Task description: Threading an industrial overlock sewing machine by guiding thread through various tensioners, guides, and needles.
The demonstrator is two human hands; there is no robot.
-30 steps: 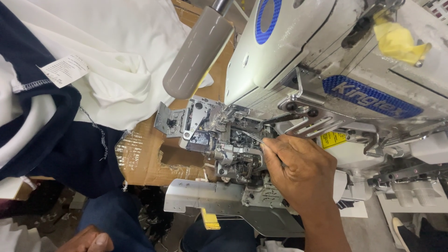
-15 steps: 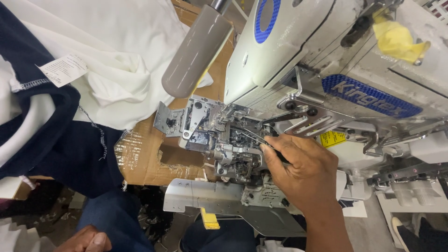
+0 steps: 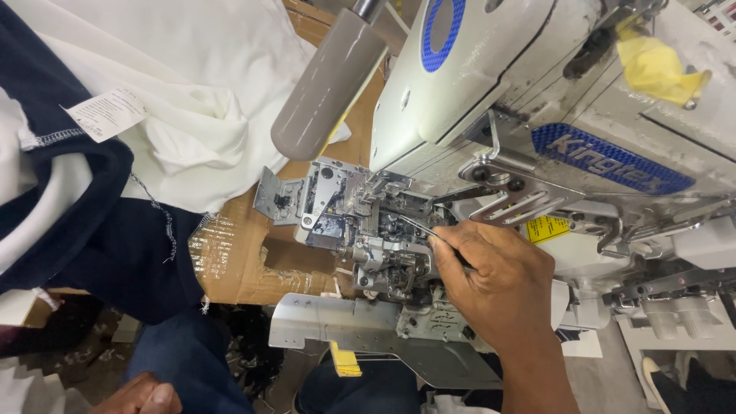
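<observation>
Metal thin tweezers (image 3: 418, 226) pinched in right hand (image 3: 494, 287), tips inside open grey overlock mechanism (image 3: 376, 230); slip risks snagging looper parts. Left hand (image 3: 142, 395) near-left, state unclear.

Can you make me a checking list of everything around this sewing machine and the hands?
Surface: cardboard sheet with shiny tape lies under the machine.
Job's things: white sewing machine, its cover swung open, bare metal looper parts showing; thin metal tweezers reach into them.
Clutter: white fabric with a paper label, dark navy fabric, yellow cloth on top of the machine.
Hands: right hand pinches the tweezers at the mechanism; left hand rests low near the knee, only partly in view.
Cables: nothing seen.
Surroundings: grey cylinder above, floor scraps below.
</observation>
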